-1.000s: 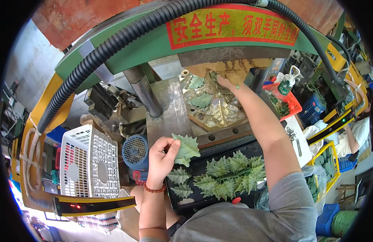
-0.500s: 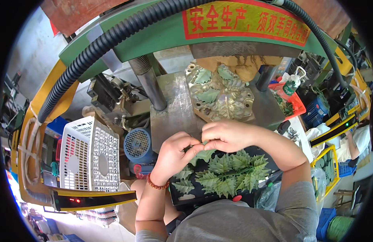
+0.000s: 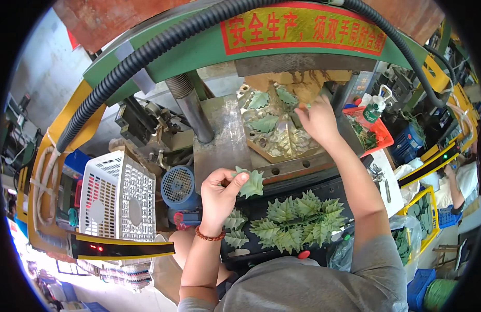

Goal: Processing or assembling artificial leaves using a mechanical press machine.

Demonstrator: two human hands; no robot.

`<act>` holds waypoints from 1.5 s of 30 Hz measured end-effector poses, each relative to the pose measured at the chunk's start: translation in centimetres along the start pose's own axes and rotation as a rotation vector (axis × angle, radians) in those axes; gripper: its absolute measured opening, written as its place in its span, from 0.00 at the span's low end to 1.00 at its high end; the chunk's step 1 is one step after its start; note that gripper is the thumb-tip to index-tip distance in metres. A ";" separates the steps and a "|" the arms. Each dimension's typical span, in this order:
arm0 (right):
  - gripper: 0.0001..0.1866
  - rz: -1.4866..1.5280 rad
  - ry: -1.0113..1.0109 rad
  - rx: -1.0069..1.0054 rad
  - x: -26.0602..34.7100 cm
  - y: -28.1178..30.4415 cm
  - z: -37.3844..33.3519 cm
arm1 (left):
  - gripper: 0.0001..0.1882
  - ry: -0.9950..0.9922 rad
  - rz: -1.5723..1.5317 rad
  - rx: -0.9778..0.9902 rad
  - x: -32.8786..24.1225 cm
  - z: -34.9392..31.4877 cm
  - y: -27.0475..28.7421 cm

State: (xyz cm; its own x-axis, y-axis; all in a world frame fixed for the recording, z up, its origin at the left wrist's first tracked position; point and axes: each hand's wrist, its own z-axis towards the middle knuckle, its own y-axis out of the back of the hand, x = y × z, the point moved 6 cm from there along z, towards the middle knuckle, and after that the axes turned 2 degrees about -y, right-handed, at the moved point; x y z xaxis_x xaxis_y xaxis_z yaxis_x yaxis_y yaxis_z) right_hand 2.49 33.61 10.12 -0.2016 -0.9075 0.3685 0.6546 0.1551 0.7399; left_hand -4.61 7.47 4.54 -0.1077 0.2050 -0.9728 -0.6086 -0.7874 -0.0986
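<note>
From here I see the left hand pinching a green leaf mid-frame, grip closed; the right hand is at the metal mold, upper centre, its grip I cannot tell.

The bare left hand is being held in a pinch, its thumb being pressed towards the curled fingers. The bare left forearm is being held below it. Ahead and to the right, the bare right hand is being extended, its fingertips being blurred. Behind it, the bare right forearm is being angled outwards to the elbow.
</note>
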 end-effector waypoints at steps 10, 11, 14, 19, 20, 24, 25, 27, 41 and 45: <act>0.09 0.805 0.110 0.222 9.8 1.5 -7.8 | 0.05 0.117 -0.325 -0.089 1.5 -1.1 -1.4; 0.09 0.878 0.095 0.175 9.5 1.9 -7.8 | 0.05 0.167 -0.386 -0.149 1.9 -1.3 -0.9; 0.05 0.680 0.195 -0.074 7.9 4.8 -5.7 | 0.05 0.137 -0.381 -0.189 2.5 -1.2 1.8; 0.06 -0.331 0.608 0.118 5.7 2.4 -3.0 | 0.05 0.096 -0.301 -0.133 2.6 -1.4 2.8; 0.10 -0.489 0.739 0.233 5.8 0.1 -3.6 | 0.05 0.091 -0.272 -0.105 2.5 -1.6 2.8; 0.15 -0.553 0.835 0.183 6.5 0.6 -5.4 | 0.05 0.075 -0.160 -0.101 1.7 -1.8 2.5; 0.16 -0.498 0.821 0.102 6.7 1.3 -5.9 | 0.05 0.075 -0.115 -0.119 1.6 -2.0 2.5; 0.17 -0.439 0.806 0.024 6.6 1.7 -6.7 | 0.05 0.077 -0.070 -0.139 1.8 -2.3 2.6; 0.20 -0.084 0.100 0.389 -5.2 -2.0 -2.3 | 0.10 -0.848 1.213 0.278 -4.7 -0.5 -10.4; 0.20 -0.075 0.092 0.196 -4.9 -2.2 -3.1 | 0.12 -0.784 1.233 0.311 -4.3 2.2 -11.0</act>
State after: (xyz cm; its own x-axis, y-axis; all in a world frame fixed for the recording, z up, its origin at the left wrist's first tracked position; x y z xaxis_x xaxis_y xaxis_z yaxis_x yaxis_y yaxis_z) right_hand 4.24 36.49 4.92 -0.1714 -0.9497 0.2622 0.4846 0.1504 0.8617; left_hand 0.83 16.46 10.29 -0.9882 -0.1476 -0.0417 0.0490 -0.5619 0.8258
